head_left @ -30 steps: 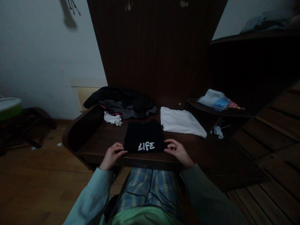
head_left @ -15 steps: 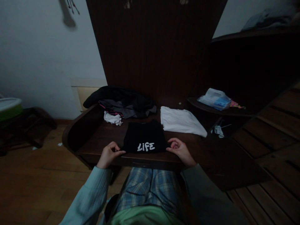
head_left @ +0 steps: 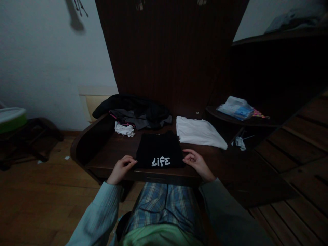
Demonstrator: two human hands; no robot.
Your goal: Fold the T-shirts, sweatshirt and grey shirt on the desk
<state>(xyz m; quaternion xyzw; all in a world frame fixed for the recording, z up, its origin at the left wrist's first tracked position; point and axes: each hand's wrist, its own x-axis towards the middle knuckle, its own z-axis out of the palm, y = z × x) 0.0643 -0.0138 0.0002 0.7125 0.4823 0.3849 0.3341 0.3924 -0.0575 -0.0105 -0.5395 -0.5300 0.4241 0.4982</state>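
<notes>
Shelf holds a plastic packet; both hands touch the black garment.

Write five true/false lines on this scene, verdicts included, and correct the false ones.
1. The left hand and the right hand are at opposite sides of the black garment. True.
2. The black garment is plain, with no print. False: it bears white lettering.
3. The folded white cloth lies to the right of the black garment, seen from the person. True.
4. The right hand is holding the folded white cloth. False: it is at the black garment's right edge.
5. The plastic packet sits on the small dark shelf. True.
</notes>
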